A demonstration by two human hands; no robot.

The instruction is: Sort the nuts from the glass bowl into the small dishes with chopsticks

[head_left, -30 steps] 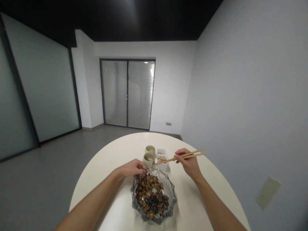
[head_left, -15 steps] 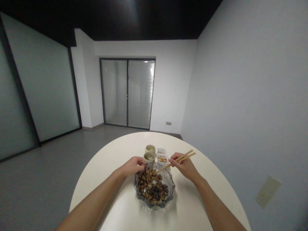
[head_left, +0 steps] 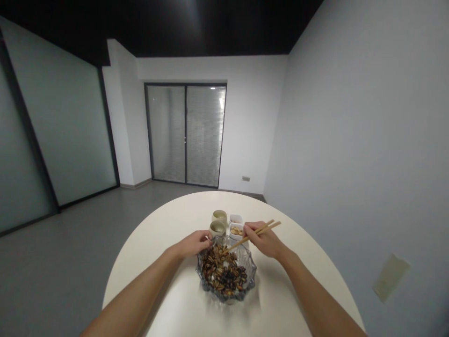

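A scalloped clear glass bowl [head_left: 250, 281] stands on the table in front of me, holding dark brown striped seeds [head_left: 219, 267] that look like sunflower or melon seeds. At its far left rim is my left hand [head_left: 196, 242], with curled fingers pinching the edge. My right hand [head_left: 261, 238], above the bowl's far right side, is closed round a pair of wooden chopsticks [head_left: 264, 229]. Their tips reach down to the seeds near the back of the bowl. Whether a seed is caught between the tips is too small to tell.
Behind the bowl stand two olive-green cups [head_left: 219, 215] and two small white dishes [head_left: 235, 218]. The nearer dish holds pale nut-like pieces [head_left: 236, 230]. All rest on a round white table [head_left: 157, 224], with a wall [head_left: 351, 140] to the right.
My right hand and the chopsticks have shifted slightly left, their tips staying at the seeds. My left hand remains at the bowl's rim. The camera view has moved a little.
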